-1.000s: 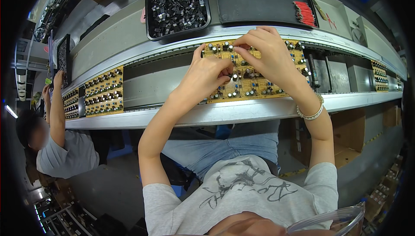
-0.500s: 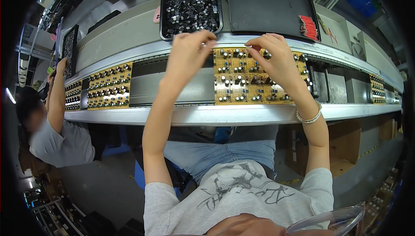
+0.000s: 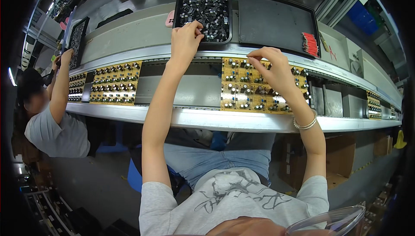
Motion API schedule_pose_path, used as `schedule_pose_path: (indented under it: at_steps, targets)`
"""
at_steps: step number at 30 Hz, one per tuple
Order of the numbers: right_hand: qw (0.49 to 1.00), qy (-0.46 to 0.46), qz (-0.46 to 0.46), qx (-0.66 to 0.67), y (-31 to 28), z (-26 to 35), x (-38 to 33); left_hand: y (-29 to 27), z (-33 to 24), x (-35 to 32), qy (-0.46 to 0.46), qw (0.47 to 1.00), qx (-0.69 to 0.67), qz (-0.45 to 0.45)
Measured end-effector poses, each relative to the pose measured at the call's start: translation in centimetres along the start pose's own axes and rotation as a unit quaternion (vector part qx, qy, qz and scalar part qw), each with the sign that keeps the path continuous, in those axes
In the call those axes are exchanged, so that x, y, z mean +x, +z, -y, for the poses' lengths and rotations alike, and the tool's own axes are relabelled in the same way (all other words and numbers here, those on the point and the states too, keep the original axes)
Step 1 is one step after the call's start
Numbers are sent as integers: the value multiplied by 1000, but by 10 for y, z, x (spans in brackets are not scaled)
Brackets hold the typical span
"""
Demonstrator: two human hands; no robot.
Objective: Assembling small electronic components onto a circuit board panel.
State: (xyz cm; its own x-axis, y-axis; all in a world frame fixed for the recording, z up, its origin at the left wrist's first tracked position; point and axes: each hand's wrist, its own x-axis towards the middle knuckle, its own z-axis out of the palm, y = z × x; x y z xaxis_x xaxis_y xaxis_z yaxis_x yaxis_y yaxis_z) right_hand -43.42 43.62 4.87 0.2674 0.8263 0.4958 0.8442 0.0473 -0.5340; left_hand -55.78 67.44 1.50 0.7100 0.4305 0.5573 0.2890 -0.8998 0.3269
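Observation:
My left hand [image 3: 186,40] is at the near left corner of a black tray [image 3: 230,17] filled with small black components with metal legs [image 3: 207,13]. Its fingers are curled together over them; anything between the fingertips is too small to make out. Above a yellow circuit board [image 3: 229,89], my right hand [image 3: 272,66] holds thumb and forefinger pinched near the board's far edge. I cannot see what, if anything, that pinch holds. The board carries rows of upright capacitors and lies in the metal conveyor rails; the hand hides part of it.
Right of the component tray is a flat dark tray [image 3: 276,19] with a bundle of red parts [image 3: 309,44]. More boards [image 3: 116,82] sit left along the rail [image 3: 194,118]. At the far left a co-worker [image 3: 56,123] reaches toward another tray [image 3: 78,41]. A pink object [image 3: 170,19] lies beside the component tray.
My left hand has moved from the conveyor's far rail up to the component tray. My right hand stays over the board, still pinched. The whole view has shifted slightly.

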Motion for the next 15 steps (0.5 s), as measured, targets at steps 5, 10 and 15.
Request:
schedule_pose_path:
  at_steps: [5, 10, 15]
  targets:
    - [999, -46, 6, -1, 23, -2, 42, -16, -1, -5, -62, 988, -126, -63]
    - [987, -92, 65, -116, 70, -27, 106, -12, 0, -7, -43, 981, -178, -68]
    - [965, -47, 79, -247, 95, -44, 129, -11, -4, -5, 10, 975, -216, -55]
